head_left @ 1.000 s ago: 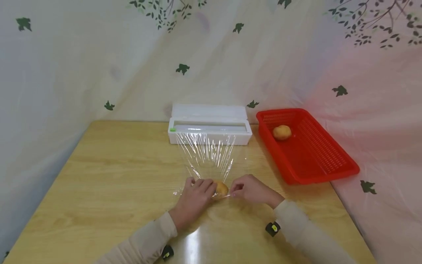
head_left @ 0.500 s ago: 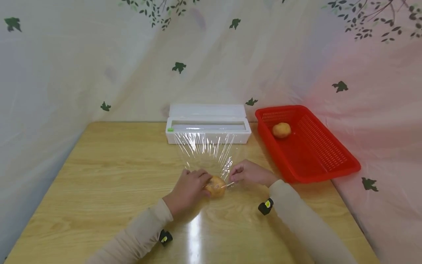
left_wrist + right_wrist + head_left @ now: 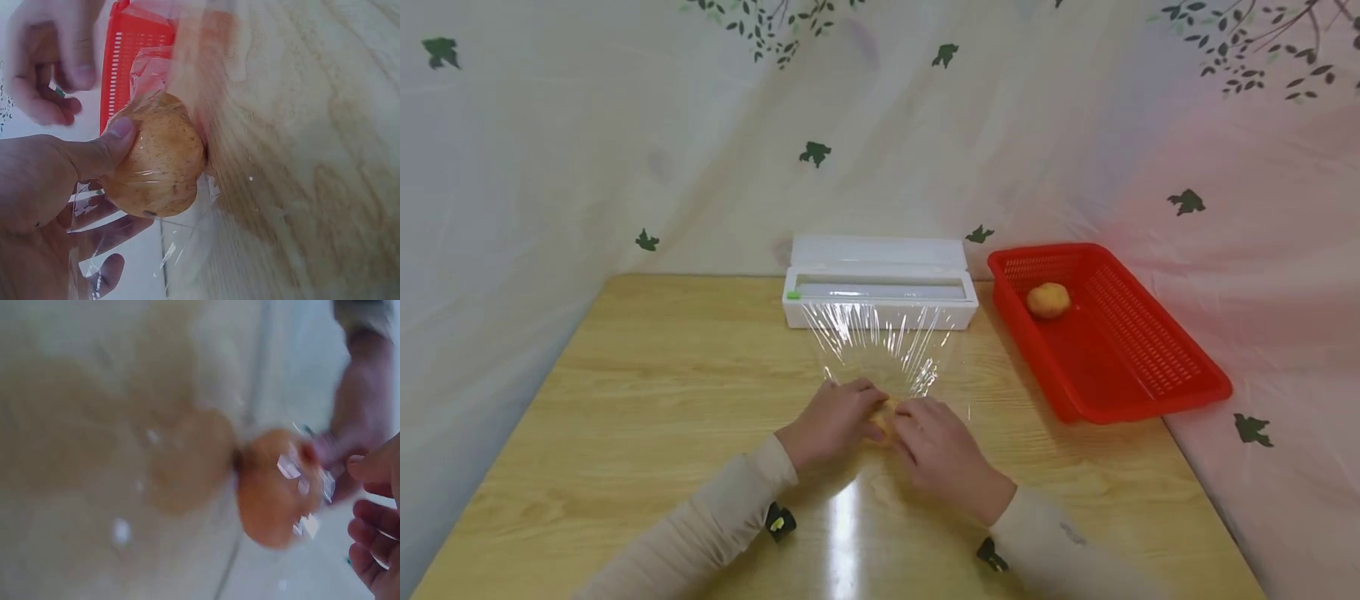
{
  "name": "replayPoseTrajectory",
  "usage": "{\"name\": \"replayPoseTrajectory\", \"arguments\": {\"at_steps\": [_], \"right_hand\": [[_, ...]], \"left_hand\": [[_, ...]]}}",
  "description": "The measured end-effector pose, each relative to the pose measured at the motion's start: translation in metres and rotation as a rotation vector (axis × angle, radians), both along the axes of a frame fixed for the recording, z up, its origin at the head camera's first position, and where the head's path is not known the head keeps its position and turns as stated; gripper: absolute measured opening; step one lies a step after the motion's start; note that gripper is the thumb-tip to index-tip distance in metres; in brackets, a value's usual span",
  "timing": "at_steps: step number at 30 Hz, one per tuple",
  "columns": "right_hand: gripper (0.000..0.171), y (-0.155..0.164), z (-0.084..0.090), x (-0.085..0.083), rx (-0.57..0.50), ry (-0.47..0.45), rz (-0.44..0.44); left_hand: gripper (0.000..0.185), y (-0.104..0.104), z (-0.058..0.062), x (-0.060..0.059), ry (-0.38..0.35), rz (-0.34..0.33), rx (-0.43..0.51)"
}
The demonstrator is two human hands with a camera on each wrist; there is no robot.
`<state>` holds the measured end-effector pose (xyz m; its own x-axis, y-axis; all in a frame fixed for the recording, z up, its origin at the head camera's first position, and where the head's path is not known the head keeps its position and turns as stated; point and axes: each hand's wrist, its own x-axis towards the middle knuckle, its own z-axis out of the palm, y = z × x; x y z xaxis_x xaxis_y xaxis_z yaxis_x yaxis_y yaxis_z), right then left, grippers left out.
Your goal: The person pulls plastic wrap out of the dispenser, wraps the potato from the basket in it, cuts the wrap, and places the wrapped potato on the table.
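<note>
The potato (image 3: 156,159) is round to oval, with tan, yellow-brown skin marked by small dark specks and one dark eye near its lower end. Thin clear cling film (image 3: 880,346) lies creased and glossy over its surface. It sits on the wooden table (image 3: 625,400), near the middle, in front of the white film dispenser box (image 3: 880,279), from which the film sheet runs down to it.

The left hand (image 3: 835,421) grips the potato: the thumb (image 3: 109,144) presses on the film-covered skin, and the fingers curl beneath it. The right hand (image 3: 936,446) lies just beside the left, over the potato, fingers bent; whether it has hold of the film or the potato cannot be told, as the right wrist view is blurred.

A second potato (image 3: 1048,300) lies in the red basket (image 3: 1150,367) to the right.
</note>
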<state>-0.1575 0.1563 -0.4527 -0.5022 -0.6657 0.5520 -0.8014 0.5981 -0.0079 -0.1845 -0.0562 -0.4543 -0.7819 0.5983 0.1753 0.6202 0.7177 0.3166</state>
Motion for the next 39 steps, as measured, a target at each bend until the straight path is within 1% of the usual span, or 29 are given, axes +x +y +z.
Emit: {"name": "replayPoseTrajectory", "arguments": {"at_steps": [1,2,4,6,9,12,15,17,18,19,21,23,24,26,27,30,31,34,36,38,39], "right_hand": [[0.029,-0.005,-0.005,0.004,0.032,0.019,0.021],[0.033,-0.008,-0.01,0.006,0.054,0.016,0.018],[0.042,-0.012,-0.018,0.006,0.083,-0.009,-0.018],[0.048,-0.011,-0.024,0.002,0.109,-0.038,-0.055],[0.058,-0.009,-0.03,-0.006,0.169,-0.055,-0.095],[0.065,-0.01,-0.032,-0.014,0.216,-0.078,-0.127],[0.065,-0.013,-0.033,-0.021,0.234,-0.145,-0.147],[0.063,-0.015,-0.03,-0.026,0.249,-0.208,-0.155],[0.062,-0.016,-0.028,-0.029,0.251,-0.246,-0.157],[0.063,-0.016,-0.025,-0.031,0.262,-0.282,-0.163],[0.064,-0.017,-0.02,-0.037,0.278,-0.343,-0.166],[0.066,-0.017,-0.017,-0.042,0.291,-0.396,-0.166],[0.066,-0.017,-0.015,-0.044,0.302,-0.41,-0.162],[0.067,-0.016,-0.013,-0.049,0.32,-0.433,-0.148],[0.067,-0.016,-0.013,-0.051,0.327,-0.439,-0.143],[0.066,-0.015,-0.01,-0.057,0.336,-0.45,-0.127],[0.065,-0.015,-0.009,-0.058,0.338,-0.457,-0.126],[0.064,-0.014,-0.006,-0.061,0.348,-0.474,-0.119],[0.064,-0.015,-0.003,-0.062,0.355,-0.488,-0.12],[0.064,-0.016,0.0,-0.064,0.362,-0.499,-0.119],[0.064,-0.016,0.001,-0.065,0.366,-0.509,-0.122]], "left_hand": [[0.054,0.0,0.001,-0.001,-0.016,0.001,-0.005],[0.053,0.0,0.001,-0.001,-0.034,0.0,-0.006],[0.053,0.001,0.002,-0.003,-0.065,-0.006,-0.006],[0.053,0.001,0.002,-0.006,-0.1,-0.017,-0.005],[0.055,-0.001,0.002,-0.011,-0.156,-0.034,0.004],[0.059,-0.007,-0.002,-0.016,-0.235,-0.028,0.024],[0.063,-0.019,-0.008,-0.019,-0.31,-0.019,0.052],[0.067,-0.029,-0.012,-0.02,-0.367,-0.006,0.08],[0.067,-0.034,-0.012,-0.021,-0.384,-0.003,0.092],[0.068,-0.039,-0.011,-0.021,-0.413,0.005,0.105],[0.067,-0.049,-0.009,-0.02,-0.447,0.017,0.118],[0.062,-0.057,-0.007,-0.019,-0.452,0.021,0.111],[0.058,-0.061,-0.008,-0.019,-0.441,0.015,0.111],[0.052,-0.07,-0.01,-0.018,-0.435,0.017,0.129],[0.049,-0.074,-0.012,-0.018,-0.436,0.03,0.147],[0.041,-0.086,-0.02,-0.017,-0.463,0.09,0.245],[0.04,-0.089,-0.023,-0.017,-0.492,0.114,0.288],[0.036,-0.094,-0.03,-0.014,-0.55,0.154,0.423],[0.033,-0.096,-0.033,-0.012,-0.546,0.163,0.497],[0.029,-0.096,-0.036,-0.012,-0.505,0.186,0.532],[0.027,-0.096,-0.036,-0.011,-0.49,0.214,0.54]]}}
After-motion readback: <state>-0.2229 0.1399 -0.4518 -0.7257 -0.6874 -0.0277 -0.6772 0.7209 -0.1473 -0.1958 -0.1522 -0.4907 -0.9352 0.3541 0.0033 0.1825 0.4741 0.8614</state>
